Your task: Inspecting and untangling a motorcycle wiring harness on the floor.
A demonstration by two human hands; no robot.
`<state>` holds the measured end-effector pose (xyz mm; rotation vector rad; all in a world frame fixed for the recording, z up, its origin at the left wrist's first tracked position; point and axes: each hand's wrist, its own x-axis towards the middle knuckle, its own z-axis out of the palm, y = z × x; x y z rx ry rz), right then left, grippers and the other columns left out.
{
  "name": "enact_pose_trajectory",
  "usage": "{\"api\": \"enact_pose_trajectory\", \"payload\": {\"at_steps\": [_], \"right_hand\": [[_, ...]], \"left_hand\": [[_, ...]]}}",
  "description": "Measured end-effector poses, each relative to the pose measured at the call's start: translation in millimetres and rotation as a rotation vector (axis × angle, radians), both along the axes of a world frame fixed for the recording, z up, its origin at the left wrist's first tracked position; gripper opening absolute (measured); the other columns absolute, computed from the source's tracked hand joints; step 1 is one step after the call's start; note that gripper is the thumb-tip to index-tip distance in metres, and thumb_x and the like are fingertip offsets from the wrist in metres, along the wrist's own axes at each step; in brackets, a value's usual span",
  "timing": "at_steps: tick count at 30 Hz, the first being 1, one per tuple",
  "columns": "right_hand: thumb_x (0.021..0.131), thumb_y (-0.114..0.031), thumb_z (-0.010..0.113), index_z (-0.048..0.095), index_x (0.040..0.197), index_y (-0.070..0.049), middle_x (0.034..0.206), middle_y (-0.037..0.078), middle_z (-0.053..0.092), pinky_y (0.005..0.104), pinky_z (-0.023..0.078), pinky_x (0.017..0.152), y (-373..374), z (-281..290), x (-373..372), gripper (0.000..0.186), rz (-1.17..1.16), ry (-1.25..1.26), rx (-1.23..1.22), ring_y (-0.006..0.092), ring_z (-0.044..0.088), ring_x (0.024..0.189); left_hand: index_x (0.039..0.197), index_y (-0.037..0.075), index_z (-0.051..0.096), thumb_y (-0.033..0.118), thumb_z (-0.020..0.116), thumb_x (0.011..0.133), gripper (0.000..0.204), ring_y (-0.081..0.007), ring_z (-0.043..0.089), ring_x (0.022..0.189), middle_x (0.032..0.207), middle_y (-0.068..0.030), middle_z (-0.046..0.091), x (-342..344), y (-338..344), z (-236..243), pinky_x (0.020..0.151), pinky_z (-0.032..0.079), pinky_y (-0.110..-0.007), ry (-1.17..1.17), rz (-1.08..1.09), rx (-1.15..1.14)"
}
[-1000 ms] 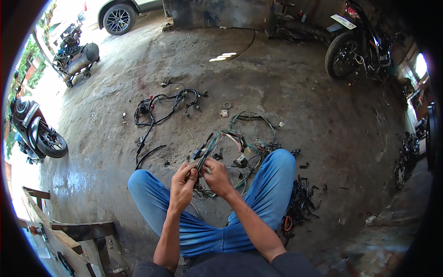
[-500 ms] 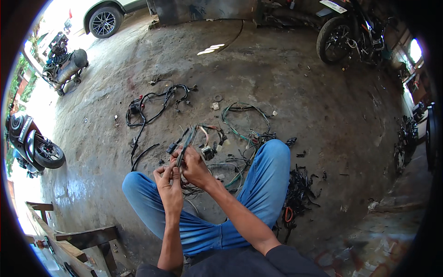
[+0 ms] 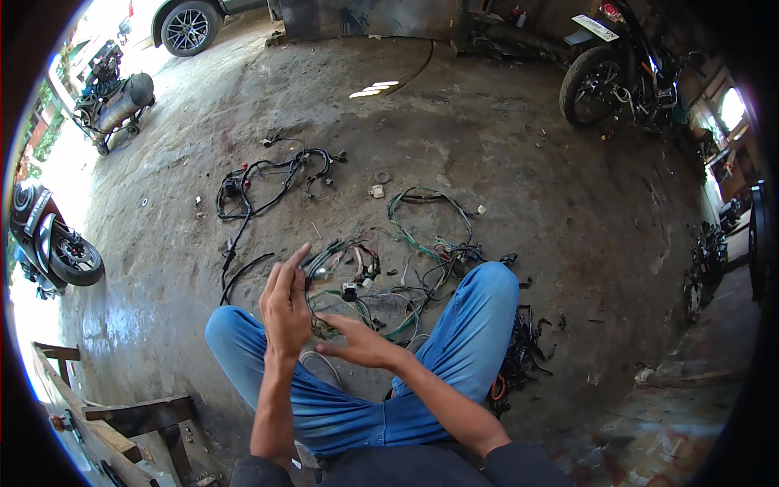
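Observation:
My left hand (image 3: 286,315) is raised over the space between my knees, its fingers stretched upward. Just right of its fingers lies a wiring harness (image 3: 331,258) of green, pink and dark wires, with a black-and-white connector (image 3: 350,290) at its near side. My right hand (image 3: 361,342) is lower and to the right, fingers reaching left toward the left palm, flat and apart from the thumb. Some wires pass behind the fingertips; whether they touch cannot be told. A coil of green wire (image 3: 430,195) and a black taped harness (image 3: 280,195) lie farther out on the floor.
Black tape scraps (image 3: 527,345) are heaped beside my right knee. A metal ring (image 3: 381,177) and a pale square piece (image 3: 376,191) lie ahead. Motorcycles (image 3: 604,77) stand at right and left, an air compressor (image 3: 122,105) far left, a wooden bench (image 3: 138,415) near left.
Both hands held a bundle of wires close together; now their fingers are stretched out and the bundle lies lower, on the floor side. The right hand has moved down, the view slightly shifted.

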<state>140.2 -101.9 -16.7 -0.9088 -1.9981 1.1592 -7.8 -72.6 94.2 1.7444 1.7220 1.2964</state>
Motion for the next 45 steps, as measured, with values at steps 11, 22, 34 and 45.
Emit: {"api": "enact_pose_trajectory", "payload": {"at_steps": [11,22,34,45], "right_hand": [[0.096,-0.019,0.064,0.060,0.094,0.004,0.081,0.023,0.063,0.0467,0.045,0.066,71.5,44.5,-7.9,0.023,-0.252,0.050,0.006,0.0416,0.061,0.075],[0.088,-0.024,0.076,0.067,0.125,-0.016,0.126,0.012,0.058,0.0435,0.044,0.103,186.8,186.1,98.9,0.039,-0.285,-0.410,0.914,0.0297,0.057,0.119],[0.077,-0.038,0.085,0.052,0.147,-0.016,0.143,0.022,0.051,0.0474,0.041,0.111,185.1,-73.4,292.8,0.080,-0.353,-0.840,-0.049,0.0414,0.048,0.134],[0.076,-0.019,0.083,0.063,0.124,-0.012,0.128,0.013,0.055,0.0565,0.038,0.106,129.7,-163.1,226.9,0.053,-0.498,-0.913,0.028,0.0382,0.045,0.129]], "left_hand": [[0.100,0.000,0.069,-0.024,0.054,0.076,0.037,-0.0169,0.057,0.074,0.077,-0.0076,0.057,-28.9,38.4,64.4,0.067,0.045,-0.027,0.048,0.057,0.589],[0.107,0.004,0.065,0.006,0.054,0.105,0.011,-0.0056,0.057,0.074,0.084,-0.0006,0.064,-81.3,90.3,30.7,0.065,0.045,-0.022,-0.297,0.159,0.226],[0.109,0.001,0.067,0.007,0.055,0.105,0.014,-0.0079,0.058,0.076,0.089,-0.0033,0.066,-64.2,136.9,18.4,0.068,0.051,-0.025,-0.487,-0.124,0.213],[0.143,0.009,0.053,0.020,0.063,0.099,0.047,-0.0385,0.066,0.114,0.157,-0.0303,0.035,-72.8,149.9,-77.4,0.098,0.053,-0.042,0.111,-0.211,-0.554]]}}
